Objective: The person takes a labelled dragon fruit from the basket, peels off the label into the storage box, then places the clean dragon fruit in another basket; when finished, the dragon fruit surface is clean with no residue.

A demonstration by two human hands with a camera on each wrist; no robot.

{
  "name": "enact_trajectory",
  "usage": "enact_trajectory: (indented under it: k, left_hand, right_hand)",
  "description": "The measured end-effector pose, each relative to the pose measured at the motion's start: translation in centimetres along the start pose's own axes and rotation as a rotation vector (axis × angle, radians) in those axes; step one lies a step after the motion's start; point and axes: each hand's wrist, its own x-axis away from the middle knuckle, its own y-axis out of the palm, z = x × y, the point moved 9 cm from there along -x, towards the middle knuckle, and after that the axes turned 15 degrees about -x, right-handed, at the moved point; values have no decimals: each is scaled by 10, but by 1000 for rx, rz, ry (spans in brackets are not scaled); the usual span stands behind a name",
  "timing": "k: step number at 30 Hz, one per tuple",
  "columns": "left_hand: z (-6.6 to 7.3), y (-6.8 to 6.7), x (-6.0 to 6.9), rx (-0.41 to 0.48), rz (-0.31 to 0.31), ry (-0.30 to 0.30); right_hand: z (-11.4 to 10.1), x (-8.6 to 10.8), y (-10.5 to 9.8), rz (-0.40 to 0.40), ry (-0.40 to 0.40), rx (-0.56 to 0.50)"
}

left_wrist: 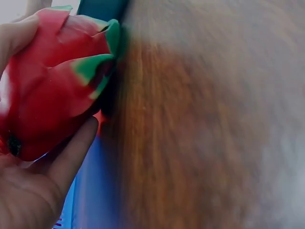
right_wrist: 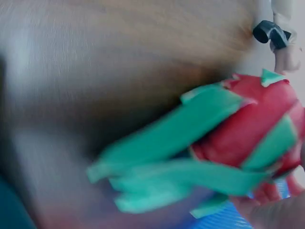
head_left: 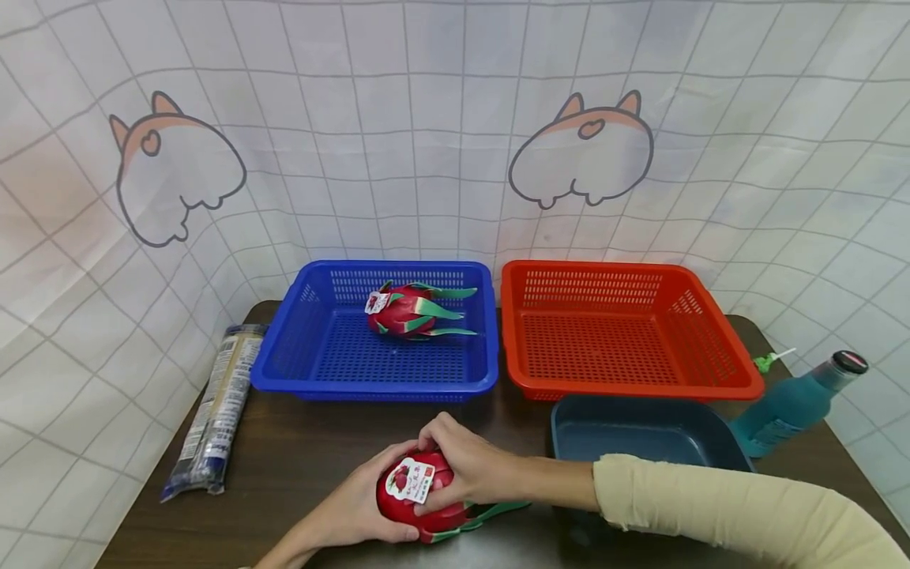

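Note:
Both hands hold one red dragon fruit [head_left: 442,518] with green leaf tips, low over the front of the table in the head view. My left hand [head_left: 359,506] grips its left side, thumb toward the front. Over its top and right side curl the fingers of my right hand [head_left: 476,466]. A white sticker [head_left: 410,480] faces up between the hands. The left wrist view shows the left hand [left_wrist: 43,186] around the red skin; long green leaves [right_wrist: 176,138] stick out in the right wrist view. A second dragon fruit [head_left: 407,311] lies in the blue basket [head_left: 377,387].
Beside the blue basket stands a red basket [head_left: 633,390]. A dark blue tray [head_left: 640,401] lies in front of it, partly behind the right forearm. A blue bottle [head_left: 789,411] and a green lollipop [head_left: 766,362] are at the right. A long wrapped packet [head_left: 219,407] lies left.

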Motion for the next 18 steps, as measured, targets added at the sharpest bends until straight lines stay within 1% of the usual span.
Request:
enact_trajectory:
  k: [3,5,9,13,16,18]
  left_hand:
    - [0,1,0,1,11,6]
    - [0,2,0,1,19,13]
    - [1,4,-1,-3,24,26]
    - [3,5,-3,1,20,34]
    - [7,4,-3,4,27,79]
    - [8,4,-3,17,25,94]
  right_hand:
    - [-10,1,-4,-58,1,164]
    - [-17,0,-7,-100,5,209]
    - [-25,-5,-9,-149,37,177]
    - [-29,-13,-9,-150,44,161]
    - [-33,-19,-8,-145,28,152]
    - [-33,-23,-8,-146,35,133]
